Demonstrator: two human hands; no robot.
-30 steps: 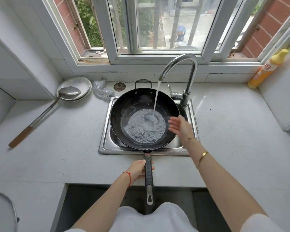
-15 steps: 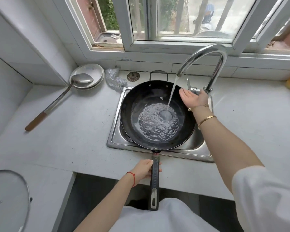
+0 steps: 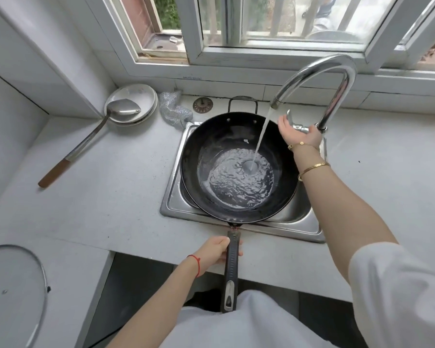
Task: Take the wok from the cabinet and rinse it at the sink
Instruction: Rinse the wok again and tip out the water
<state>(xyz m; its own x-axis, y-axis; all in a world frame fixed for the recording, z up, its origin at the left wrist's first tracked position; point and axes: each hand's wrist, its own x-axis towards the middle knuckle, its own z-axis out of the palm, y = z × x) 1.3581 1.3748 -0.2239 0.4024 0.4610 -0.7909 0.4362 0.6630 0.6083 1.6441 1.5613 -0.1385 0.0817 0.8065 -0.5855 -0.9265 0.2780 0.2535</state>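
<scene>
We've got the wok (image 3: pixel 239 169) sitting across the sink (image 3: pixel 296 222), its black bowl out beyond our left hand (image 3: pixel 217 249), and that hand is clamped around the long dark handle (image 3: pixel 231 270) close to where it joins the pan. Water (image 3: pixel 261 136) streams down from the curved tap (image 3: pixel 319 79) and lands right of centre in the bowl, where a rippling pool has gathered. Our right hand (image 3: pixel 299 130) is up at the tap's base, just past the wok's far right rim, fingers spread apart and cupped about the lever (image 3: pixel 295 124), touching it; whether it truly grips we cannot tell. Well off to the left of our left hand, on the pale surface (image 3: pixel 106 197), a long ladle (image 3: pixel 91 144) rests with its bowl in a stack of white plates (image 3: pixel 136 102), a steel scourer (image 3: pixel 173 111) beside them. Down by our left elbow lies a glass lid (image 3: pixel 13 290)
</scene>
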